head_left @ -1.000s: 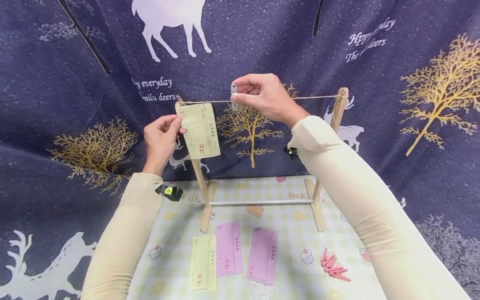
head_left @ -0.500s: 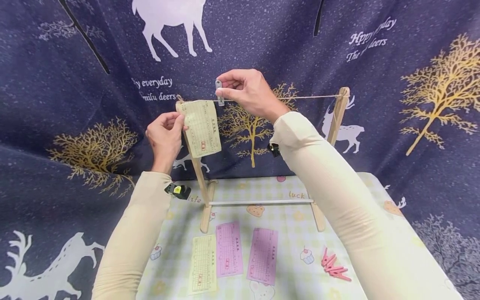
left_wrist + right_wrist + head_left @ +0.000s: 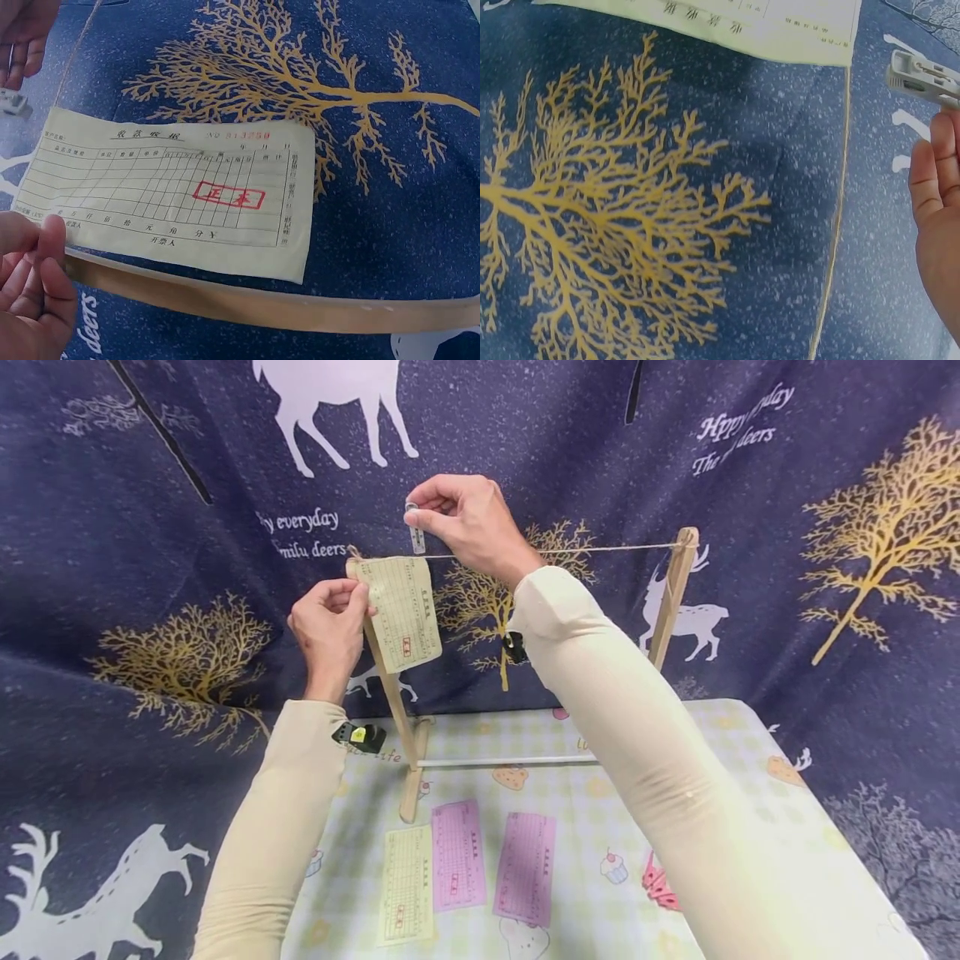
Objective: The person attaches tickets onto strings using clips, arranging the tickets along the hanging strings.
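Pinching the left edge of a pale yellow receipt slip between thumb and fingers, my left hand holds it up at the left end of a thin string. The slip's top edge lies along the line; I cannot tell whether the paper is folded over it. My right hand pinches a grey clothespin between thumb and finger, just above the string and the slip's top edge, apart from the line in the right wrist view. A red stamp shows on the slip, which hangs slightly tilted, partly in front of the left wooden post. A black camera sits at my left wrist. The string runs across to the right wooden post, and a white rod runs low from the left post until my right sleeve hides it. Nearer me, on the checked tablecloth, lie 1 more yellow slip and 2 pink slips. Pink clothespins lie to their right, partly hidden by that sleeve. Behind everything hangs a dark blue curtain printed with deer and trees.
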Demonstrator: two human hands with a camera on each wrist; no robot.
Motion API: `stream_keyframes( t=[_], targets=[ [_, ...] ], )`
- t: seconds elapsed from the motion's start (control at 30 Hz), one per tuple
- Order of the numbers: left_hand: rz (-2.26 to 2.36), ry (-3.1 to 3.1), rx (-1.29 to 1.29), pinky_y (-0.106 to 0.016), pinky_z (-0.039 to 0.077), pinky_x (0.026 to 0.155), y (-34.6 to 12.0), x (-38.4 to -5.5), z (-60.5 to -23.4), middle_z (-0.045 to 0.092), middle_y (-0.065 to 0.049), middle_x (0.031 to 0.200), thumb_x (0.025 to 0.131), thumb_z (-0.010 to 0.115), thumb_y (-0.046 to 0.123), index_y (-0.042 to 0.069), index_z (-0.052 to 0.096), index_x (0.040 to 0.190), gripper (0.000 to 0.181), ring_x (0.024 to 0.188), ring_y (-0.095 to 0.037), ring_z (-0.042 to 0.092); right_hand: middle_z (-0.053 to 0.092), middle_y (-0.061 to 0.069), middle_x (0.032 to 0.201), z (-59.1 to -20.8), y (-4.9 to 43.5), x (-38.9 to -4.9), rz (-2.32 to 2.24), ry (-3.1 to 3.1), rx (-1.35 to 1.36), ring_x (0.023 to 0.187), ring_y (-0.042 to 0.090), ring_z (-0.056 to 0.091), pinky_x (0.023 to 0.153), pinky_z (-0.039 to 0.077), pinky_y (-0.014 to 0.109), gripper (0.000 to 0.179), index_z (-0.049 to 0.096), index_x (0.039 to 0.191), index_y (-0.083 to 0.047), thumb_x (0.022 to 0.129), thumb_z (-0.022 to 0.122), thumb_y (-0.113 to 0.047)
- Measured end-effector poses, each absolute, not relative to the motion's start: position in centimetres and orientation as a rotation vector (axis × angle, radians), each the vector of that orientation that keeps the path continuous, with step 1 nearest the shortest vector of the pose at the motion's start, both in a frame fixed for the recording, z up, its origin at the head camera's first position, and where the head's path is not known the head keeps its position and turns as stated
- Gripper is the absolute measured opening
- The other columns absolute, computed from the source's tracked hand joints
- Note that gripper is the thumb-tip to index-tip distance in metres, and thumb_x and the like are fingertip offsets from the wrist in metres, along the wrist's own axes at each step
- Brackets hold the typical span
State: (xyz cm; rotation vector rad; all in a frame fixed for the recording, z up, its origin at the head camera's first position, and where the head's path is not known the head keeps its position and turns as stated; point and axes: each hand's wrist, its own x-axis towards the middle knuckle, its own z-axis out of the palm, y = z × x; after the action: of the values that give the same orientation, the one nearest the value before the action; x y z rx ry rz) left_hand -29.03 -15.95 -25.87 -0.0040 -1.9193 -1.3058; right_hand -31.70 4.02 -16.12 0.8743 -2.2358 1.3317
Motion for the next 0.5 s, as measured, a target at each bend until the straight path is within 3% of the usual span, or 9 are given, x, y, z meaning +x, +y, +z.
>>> stream_keyframes(
  t=[0.13,0.5],
  targets=[
    [-1.304,-1.932,0.029,-0.016,0.045,0.062,-16.0,-28.9,-25.9,0.070,-0.002,0.071,0.091,0.070,0.017,0.001,0.075,0.095,0.017,0.055,-0.002,0.062,0.072,0.003,0.098,-16.2,2.8,-31.9,1.339,-2.231,0.883,0.084,0.011,0.063,0.081,0.048,0.019,0.018,0.074,0.108,-0.005,0.093,0.072,-0.016],
    [-1.370,-1.948,0.048,-0.015,0.047,0.058,-15.9,-28.9,-25.7,0.072,-0.002,0.075,0.092,0.071,0.018,0.002,0.075,0.098,0.018,0.058,-0.003,0.065,0.073,0.000,0.099,-16.8,1.1,-32.2,1.256,-2.259,0.913,0.088,0.006,0.062,0.079,0.046,0.016,0.019,0.074,0.108,-0.008,0.094,0.072,-0.020]
  ],
)
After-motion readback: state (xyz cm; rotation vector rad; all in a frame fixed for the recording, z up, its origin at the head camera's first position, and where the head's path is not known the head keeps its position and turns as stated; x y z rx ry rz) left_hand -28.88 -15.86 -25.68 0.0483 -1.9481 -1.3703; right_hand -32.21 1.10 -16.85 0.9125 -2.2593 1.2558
